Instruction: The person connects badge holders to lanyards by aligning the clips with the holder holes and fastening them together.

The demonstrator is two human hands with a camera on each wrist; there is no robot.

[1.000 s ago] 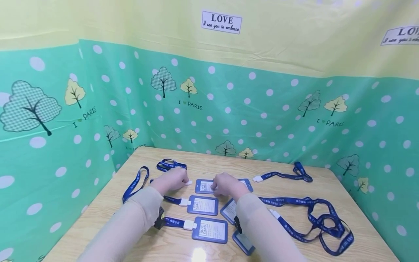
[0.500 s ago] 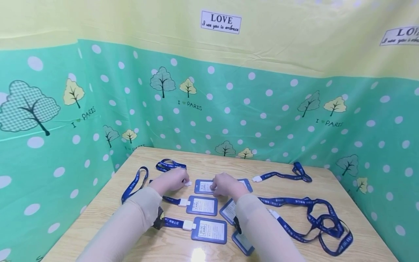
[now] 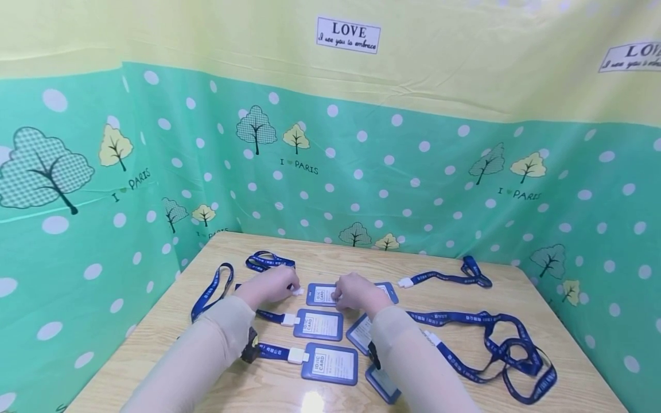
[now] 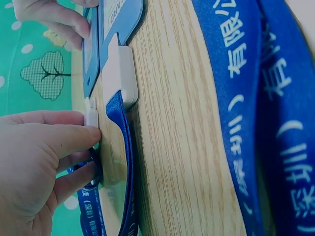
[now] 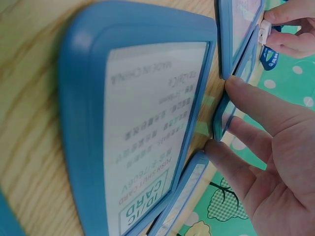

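Note:
My left hand [image 3: 272, 285] pinches the white clip [image 4: 92, 118] of a blue lanyard [image 4: 91, 209] between thumb and fingers, just left of the far blue card holder [image 3: 319, 294]. On that holder's right end lies my right hand [image 3: 356, 291]; the right wrist view has its thumb and fingers [image 5: 235, 86] at the holder's edges. A small gap seems to part clip and holder. Another card holder [image 3: 391, 291] shows just beyond the right hand, partly hidden by it. Nearer stand two holders joined to clips, a middle one [image 3: 318, 324] and a front one [image 3: 330, 363].
On the wooden table [image 3: 320, 258], a lanyard with a white clip [image 3: 406, 282] lies at the back right, and tangled lanyards [image 3: 521, 350] at the right. Two more holders [image 3: 383, 383] lie partly under the right forearm. A patterned curtain [image 3: 413, 172] stands behind.

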